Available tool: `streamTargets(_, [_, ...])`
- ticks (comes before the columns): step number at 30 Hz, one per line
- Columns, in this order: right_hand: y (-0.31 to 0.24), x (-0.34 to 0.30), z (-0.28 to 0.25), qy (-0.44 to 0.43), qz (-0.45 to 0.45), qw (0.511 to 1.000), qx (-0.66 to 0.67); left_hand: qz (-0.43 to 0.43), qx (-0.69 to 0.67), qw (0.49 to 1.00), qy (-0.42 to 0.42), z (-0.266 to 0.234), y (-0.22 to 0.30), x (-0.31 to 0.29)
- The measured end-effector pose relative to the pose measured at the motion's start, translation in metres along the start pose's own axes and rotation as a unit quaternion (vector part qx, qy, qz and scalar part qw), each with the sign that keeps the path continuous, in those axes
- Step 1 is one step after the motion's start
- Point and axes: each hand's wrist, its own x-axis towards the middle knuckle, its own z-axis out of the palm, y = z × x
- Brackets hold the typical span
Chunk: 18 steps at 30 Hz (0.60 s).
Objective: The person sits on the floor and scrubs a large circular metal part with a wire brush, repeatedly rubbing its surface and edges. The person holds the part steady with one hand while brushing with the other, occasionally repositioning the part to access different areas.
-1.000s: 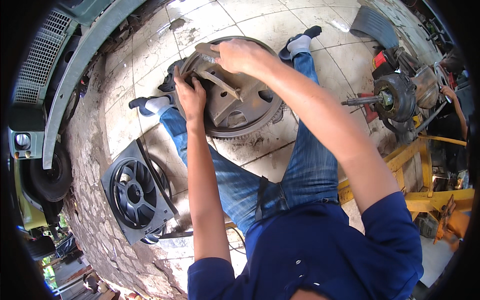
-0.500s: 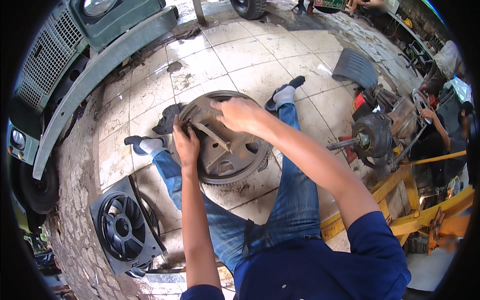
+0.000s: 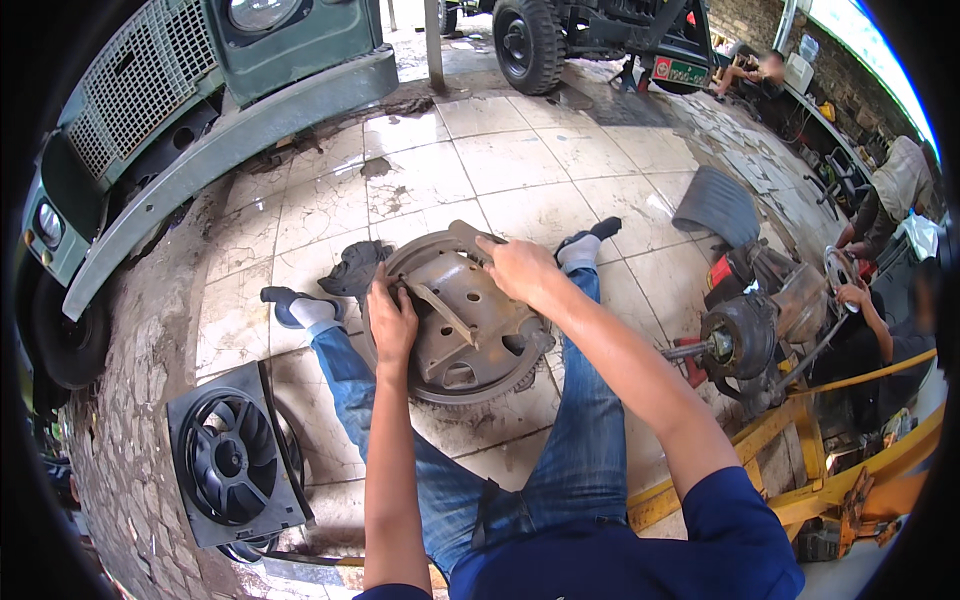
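Showing brown-grey, holed, toothed metal disc (image 3: 487,322) | left fingers (image 3: 378,288) at its rim, grip unclear | right fingers (image 3: 487,243) holding flat piece (image 3: 464,235)

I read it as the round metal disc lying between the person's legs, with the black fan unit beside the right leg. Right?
Not quite: the head view shows the black fan unit beside the left leg, not the right. The round metal disc does lie between them.

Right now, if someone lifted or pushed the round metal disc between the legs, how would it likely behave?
The round metal disc looks thick and solid, so it is probably stiff and heavy. Resting broad face up, it seems unlikely to tip, though its round outline could let it roll if stood on edge.
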Motion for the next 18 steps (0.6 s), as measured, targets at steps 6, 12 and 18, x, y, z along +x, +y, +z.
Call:
streamTargets(6, [-0.012, -0.017, 0.015, 0.019, -0.049, 0.993, -0.102, 0.009, -0.008, 1.000, 0.003, 0.002, 0.002, -0.002])
streamTargets(12, [-0.002, -0.037, 0.013, 0.037, -0.087, 0.993, -0.072, 0.014, 0.017, 1.000, 0.006, 0.002, 0.000, -0.002])
streamTargets(18, [0.021, -0.052, 0.021, 0.110, -0.097, 0.988, 0.053, 0.033, 0.017, 0.999, 0.006, 0.005, 0.002, 0.000])
